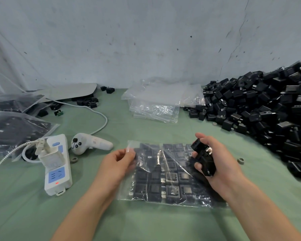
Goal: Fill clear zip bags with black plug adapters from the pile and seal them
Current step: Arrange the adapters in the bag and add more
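**A:** Why is the left hand (119, 160) at the corner of the bag (163, 180)?

**B:** It pinches the thin film at the bag's upper left edge, I think to lift the mouth open. The film puckers into a shiny crease there. The rest of the bag lies flat on the green cloth (146, 223) at lower centre.

**A:** And the right hand (215, 164)?

**B:** Its fingers are curled round a few adapters (202, 156), right of centre over the bag's upper right corner. My guess is they go in next.

**A:** Is the bag nearly full?

**B:** It looks so. Black blocks sit in neat rows inside, so the bag stays flat and should seal easily. They are boxy, matte plastic, with small metal prongs that glint.

**A:** Where does the supply come from?

**B:** The pile (268, 110) slopes along the right edge of the frame, within reach of the loading hand. Limp, glossy empty bags (156, 101) are stacked at upper centre.

**A:** And on the left?

**B:** Filled bags (16, 129) at the left edge. Near them are a smooth white power strip (57, 164) and a rounded white controller (90, 143).
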Available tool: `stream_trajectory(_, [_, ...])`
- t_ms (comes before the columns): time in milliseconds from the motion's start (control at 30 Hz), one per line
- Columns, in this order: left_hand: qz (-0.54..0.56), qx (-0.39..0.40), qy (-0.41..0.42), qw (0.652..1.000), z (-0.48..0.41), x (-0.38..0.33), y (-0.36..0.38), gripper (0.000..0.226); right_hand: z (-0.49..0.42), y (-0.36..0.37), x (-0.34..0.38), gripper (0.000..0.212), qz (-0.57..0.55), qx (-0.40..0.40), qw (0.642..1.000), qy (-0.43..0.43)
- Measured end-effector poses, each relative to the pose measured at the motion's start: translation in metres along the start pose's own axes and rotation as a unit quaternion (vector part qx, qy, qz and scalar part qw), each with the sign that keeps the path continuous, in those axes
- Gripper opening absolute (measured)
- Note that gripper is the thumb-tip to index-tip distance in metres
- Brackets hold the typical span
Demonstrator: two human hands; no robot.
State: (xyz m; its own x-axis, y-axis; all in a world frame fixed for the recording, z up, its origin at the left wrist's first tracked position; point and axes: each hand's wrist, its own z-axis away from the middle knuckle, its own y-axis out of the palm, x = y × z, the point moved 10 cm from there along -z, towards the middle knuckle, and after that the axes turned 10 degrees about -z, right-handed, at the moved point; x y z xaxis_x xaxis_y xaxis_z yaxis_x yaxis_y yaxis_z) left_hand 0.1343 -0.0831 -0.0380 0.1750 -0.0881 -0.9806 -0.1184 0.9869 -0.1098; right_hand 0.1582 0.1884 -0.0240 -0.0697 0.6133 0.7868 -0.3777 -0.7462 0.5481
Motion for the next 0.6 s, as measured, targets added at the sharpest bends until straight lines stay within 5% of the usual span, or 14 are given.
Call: stream_trajectory(600, [-0.167, -0.076, 0.051, 0.982, -0.0044, -0.0054, -0.0075, 0.011, 0.0031, 0.0034, -0.0003, 0.022, 0.010, 0.001, 1.000, 0.006])
